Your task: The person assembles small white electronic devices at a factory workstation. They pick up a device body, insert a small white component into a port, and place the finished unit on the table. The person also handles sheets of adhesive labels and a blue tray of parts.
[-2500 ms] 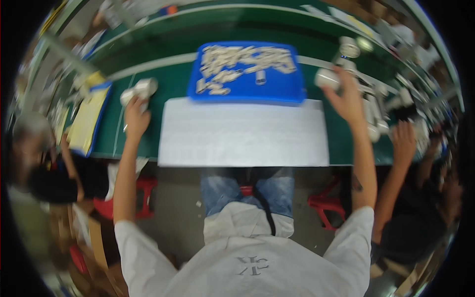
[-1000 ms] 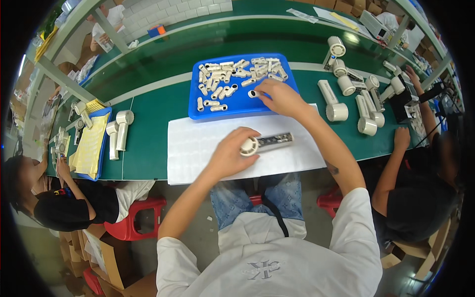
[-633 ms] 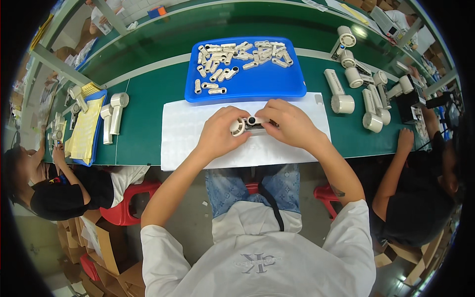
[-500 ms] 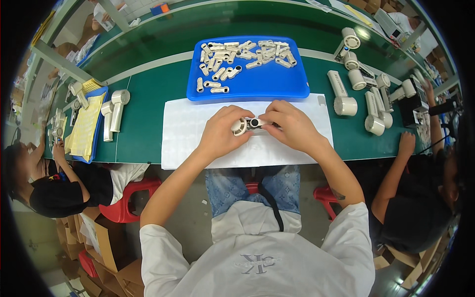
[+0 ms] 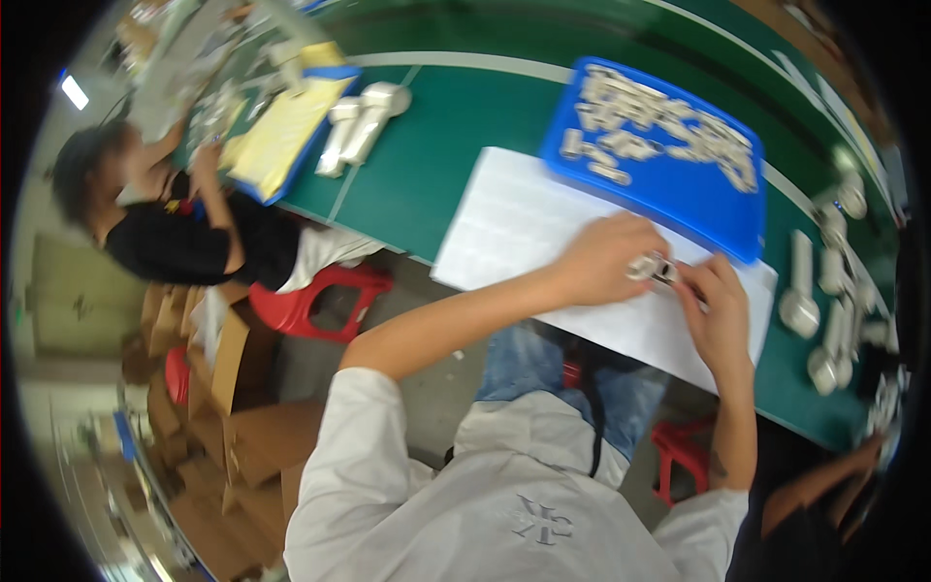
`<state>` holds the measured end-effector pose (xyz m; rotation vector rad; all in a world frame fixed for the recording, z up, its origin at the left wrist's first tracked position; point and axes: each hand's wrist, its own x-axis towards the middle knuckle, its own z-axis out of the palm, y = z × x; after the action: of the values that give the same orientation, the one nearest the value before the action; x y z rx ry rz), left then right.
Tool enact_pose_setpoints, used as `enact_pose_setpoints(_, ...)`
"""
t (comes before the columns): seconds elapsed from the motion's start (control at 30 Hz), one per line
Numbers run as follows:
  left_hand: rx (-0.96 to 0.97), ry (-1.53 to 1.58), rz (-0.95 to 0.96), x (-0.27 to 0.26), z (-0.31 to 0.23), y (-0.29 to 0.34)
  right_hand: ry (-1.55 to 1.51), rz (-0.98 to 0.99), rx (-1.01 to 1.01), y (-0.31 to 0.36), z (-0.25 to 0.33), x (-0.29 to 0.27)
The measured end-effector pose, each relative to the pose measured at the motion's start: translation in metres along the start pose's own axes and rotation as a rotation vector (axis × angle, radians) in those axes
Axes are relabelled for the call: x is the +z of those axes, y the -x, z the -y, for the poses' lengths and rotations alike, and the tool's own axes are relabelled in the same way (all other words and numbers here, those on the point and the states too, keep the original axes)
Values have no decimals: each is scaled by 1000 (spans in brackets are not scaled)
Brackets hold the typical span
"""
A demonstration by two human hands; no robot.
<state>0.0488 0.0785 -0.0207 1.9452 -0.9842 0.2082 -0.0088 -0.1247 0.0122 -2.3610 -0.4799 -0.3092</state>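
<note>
1. A green table (image 5: 446, 145) is seen across the view; hours are read from the sheet's middle, 12 being at the top.
2. A white sheet (image 5: 504, 223) is laid flat on it, at the near edge.
3. A blue tray (image 5: 679, 199) is set at 1 o'clock, beside the sheet.
4. Yellow papers (image 5: 286, 136) are seen at 10 o'clock.
5. Two white fan-shaped units (image 5: 373, 121) are placed at 10 o'clock, nearer than the papers.
6. The left hand (image 5: 616, 257) is held over the sheet, its fingers curled closed around the device.
7. The right hand (image 5: 720, 301) is brought to the device's 4 o'clock end; through the blur, whether its bent fingers are closed cannot be told.
8. The white device (image 5: 643, 265) is held between both hands, toward 3 o'clock.
9. Small white parts (image 5: 621, 102) are scattered in the tray.
</note>
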Motion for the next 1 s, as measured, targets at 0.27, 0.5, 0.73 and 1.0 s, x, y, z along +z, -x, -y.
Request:
enact_pose_setpoints(0.27, -23, -40, 49, -2, -2, 10, 135, 71, 12, -2, 24, -1)
enact_pose_setpoints(0.5, 28, -83, 61, -8, -4, 9, 213, 98, -47, -6, 19, -2)
enact_pose_setpoints(0.73, 122, -202, -49, 6, -27, 32, -330, 281, 145, 15, -18, -3)
enact_pose_setpoints(1.0, -230, -277, 154, 12, -47, 17, -114, 109, -131, 41, -28, 16)
